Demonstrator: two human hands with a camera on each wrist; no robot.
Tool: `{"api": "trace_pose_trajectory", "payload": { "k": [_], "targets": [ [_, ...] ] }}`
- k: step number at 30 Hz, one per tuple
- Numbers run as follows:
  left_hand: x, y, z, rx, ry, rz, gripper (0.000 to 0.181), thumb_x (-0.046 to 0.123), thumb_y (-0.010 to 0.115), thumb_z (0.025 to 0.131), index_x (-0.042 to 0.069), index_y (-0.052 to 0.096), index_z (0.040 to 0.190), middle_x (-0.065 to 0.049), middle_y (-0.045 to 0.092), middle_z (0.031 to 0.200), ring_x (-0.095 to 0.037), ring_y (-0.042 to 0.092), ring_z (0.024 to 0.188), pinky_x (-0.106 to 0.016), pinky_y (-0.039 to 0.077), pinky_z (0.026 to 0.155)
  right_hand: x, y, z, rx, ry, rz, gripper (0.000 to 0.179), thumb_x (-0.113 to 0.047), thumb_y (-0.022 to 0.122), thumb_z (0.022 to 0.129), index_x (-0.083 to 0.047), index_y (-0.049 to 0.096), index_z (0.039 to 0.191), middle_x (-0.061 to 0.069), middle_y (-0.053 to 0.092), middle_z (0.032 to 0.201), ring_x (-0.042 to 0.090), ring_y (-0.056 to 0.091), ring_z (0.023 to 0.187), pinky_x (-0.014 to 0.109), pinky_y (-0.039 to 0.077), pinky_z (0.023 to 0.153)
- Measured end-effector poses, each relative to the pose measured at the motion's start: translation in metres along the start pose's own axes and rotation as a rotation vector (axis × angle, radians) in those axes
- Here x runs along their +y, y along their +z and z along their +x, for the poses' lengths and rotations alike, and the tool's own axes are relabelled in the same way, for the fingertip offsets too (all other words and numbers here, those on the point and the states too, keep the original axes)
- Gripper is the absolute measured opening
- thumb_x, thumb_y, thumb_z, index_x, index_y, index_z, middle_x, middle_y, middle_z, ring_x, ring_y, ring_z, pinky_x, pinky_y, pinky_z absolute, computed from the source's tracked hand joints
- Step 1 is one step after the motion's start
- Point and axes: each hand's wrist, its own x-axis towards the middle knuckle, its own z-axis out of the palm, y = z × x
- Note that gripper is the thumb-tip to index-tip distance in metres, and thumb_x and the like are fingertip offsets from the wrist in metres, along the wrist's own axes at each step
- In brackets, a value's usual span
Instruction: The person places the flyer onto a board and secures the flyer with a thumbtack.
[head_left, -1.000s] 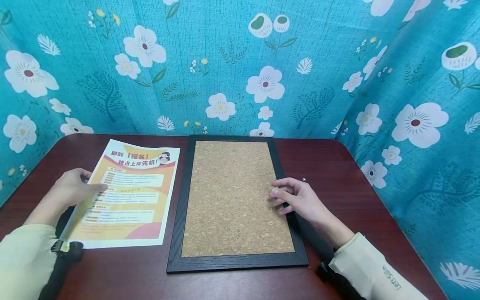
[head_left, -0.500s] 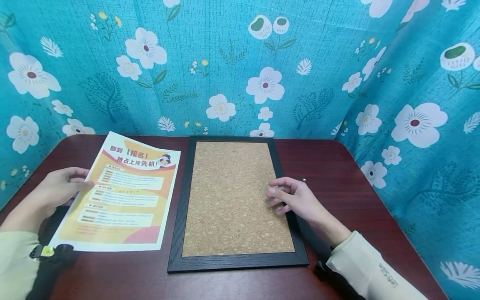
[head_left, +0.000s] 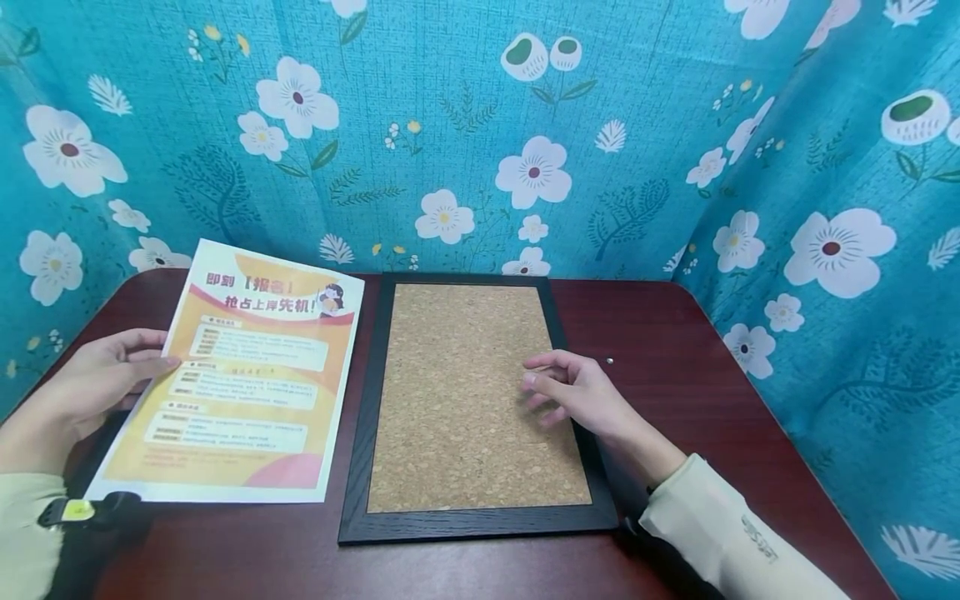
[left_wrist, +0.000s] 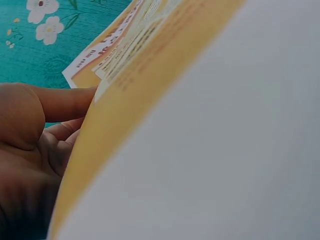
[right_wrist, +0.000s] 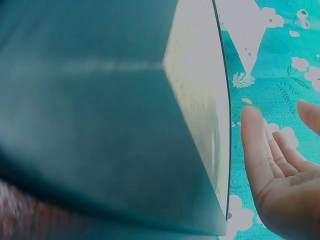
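Note:
A printed paper flyer (head_left: 247,375), yellow and orange with Chinese text and a cartoon figure, is tilted up at the left. My left hand (head_left: 105,375) pinches its left edge, the thumb on the printed side; the left wrist view shows the thumb on the edge of the flyer (left_wrist: 115,105) and some fingers behind it. Beside the flyer lies a cork board (head_left: 472,400) with a black frame. Over the board's right side hovers my right hand (head_left: 573,387), its fingers loosely bent with nothing between them. In the right wrist view the right hand (right_wrist: 280,170) appears apart from the board.
The dark red-brown table (head_left: 637,317) has rounded back corners. A tiny shiny object (head_left: 610,361), too small to identify, lies right of the board. A blue floral curtain (head_left: 450,125) hangs behind the table and along its right side.
The flyer's top edge has risen and the sheet now stands more tilted toward me. My left hand has shifted left, from over the sheet to its edge. My right hand has drifted slightly left.

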Motion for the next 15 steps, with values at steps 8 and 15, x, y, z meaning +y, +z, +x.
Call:
{"api": "trace_pose_trajectory", "payload": {
  "k": [8,15],
  "targets": [
    [0.003,-0.001,-0.002,-0.019,0.010,-0.109,0.064,0.033,0.059,0.102,-0.007,0.031,0.144,0.015,0.068,0.094,-0.019,0.071,0.077,-0.036,0.060,0.067,-0.005,0.001,0.002,-0.023,-0.005,0.009,0.047,-0.024,0.067,0.099,0.004,0.054,0.134,0.028,0.065,0.116,0.041,0.069,0.095,0.050,0.061,0.067],
    [0.008,0.002,-0.001,-0.016,0.033,-0.122,0.064,0.033,0.059,0.102,-0.006,0.031,0.145,0.021,0.067,0.091,-0.018,0.072,0.077,-0.037,0.060,0.065,-0.020,0.004,0.005,-0.027,-0.020,-0.005,0.044,-0.025,0.068,0.098,0.000,0.057,0.132,0.029,0.064,0.115,0.040,0.068,0.094,0.055,0.060,0.066]
  ]
}}
